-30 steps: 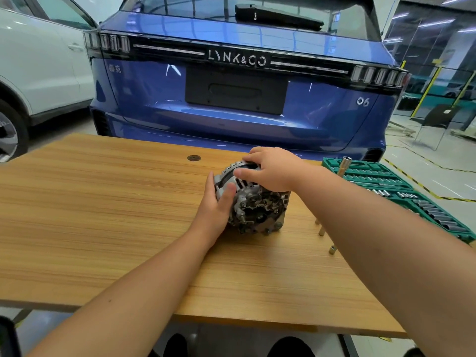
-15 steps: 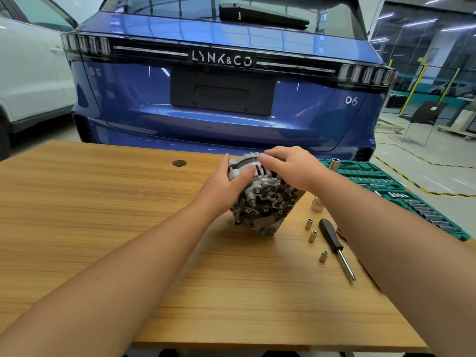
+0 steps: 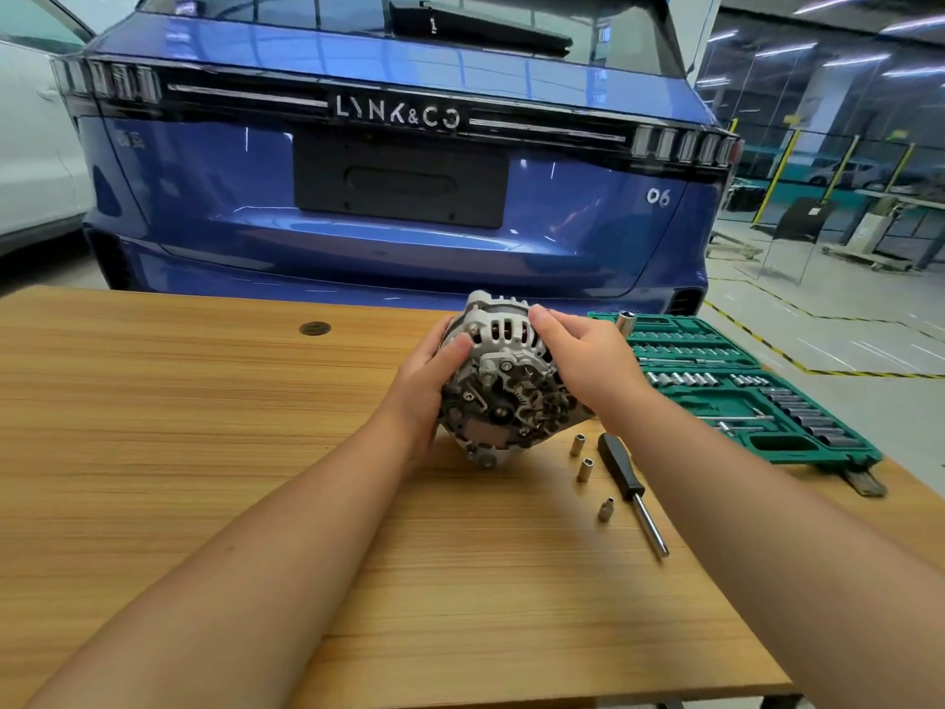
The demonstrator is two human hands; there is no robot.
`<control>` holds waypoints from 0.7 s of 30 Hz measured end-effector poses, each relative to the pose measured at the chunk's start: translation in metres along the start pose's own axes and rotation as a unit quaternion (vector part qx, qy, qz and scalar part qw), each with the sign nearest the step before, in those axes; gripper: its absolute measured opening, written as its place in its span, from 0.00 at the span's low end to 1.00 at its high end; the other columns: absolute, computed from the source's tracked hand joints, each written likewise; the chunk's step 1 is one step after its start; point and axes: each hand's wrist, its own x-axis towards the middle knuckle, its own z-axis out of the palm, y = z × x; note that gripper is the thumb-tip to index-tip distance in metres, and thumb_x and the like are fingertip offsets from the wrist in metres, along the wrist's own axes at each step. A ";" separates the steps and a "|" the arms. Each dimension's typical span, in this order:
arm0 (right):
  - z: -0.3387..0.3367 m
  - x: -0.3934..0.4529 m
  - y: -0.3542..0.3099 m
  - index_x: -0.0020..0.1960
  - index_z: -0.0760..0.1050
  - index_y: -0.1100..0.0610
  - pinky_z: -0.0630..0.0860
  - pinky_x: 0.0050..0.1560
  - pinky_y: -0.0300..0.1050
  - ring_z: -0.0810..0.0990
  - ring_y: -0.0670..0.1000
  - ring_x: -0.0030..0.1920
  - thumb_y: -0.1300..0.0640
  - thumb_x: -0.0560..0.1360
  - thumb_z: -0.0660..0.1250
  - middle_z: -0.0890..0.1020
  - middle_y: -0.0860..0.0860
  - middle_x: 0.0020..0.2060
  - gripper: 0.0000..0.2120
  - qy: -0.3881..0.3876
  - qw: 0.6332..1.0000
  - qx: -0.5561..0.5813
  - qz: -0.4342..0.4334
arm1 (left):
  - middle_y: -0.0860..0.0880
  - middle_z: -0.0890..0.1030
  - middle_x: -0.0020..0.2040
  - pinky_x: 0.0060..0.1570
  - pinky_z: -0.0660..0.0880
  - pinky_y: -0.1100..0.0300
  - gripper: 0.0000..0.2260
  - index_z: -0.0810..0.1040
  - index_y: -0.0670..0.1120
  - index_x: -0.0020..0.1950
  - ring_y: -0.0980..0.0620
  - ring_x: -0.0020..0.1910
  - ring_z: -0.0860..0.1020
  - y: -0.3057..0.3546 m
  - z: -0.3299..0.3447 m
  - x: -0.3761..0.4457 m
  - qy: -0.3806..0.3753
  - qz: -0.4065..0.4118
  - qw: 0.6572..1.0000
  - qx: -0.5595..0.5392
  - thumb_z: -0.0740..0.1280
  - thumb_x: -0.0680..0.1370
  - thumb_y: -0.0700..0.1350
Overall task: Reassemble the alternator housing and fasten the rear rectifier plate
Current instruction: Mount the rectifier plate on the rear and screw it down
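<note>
Gripping the alternator (image 3: 503, 386) from both sides, my left hand (image 3: 427, 386) and right hand (image 3: 588, 365) hold it tilted on the table (image 3: 204, 452).

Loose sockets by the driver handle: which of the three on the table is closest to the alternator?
The farthest socket, beside the top of the black driver handle. It stands just off the alternator; the middle socket and smallest socket sit progressively nearer the camera.

Two bare forearms reach in from the bottom edge, no sleeves showing on either. The left hand (image 3: 422, 386) and right hand (image 3: 588, 363) wear no gloves, rings or watch.
</note>
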 end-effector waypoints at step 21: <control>0.083 -0.086 -0.044 0.47 0.79 0.53 0.81 0.47 0.61 0.82 0.62 0.47 0.31 0.74 0.65 0.83 0.57 0.46 0.24 -0.017 0.924 0.255 0.285 | 0.43 0.87 0.51 0.56 0.80 0.41 0.31 0.82 0.47 0.59 0.41 0.50 0.86 0.096 -0.059 -0.069 -0.001 -0.213 0.958 0.192 0.74 0.67 0.68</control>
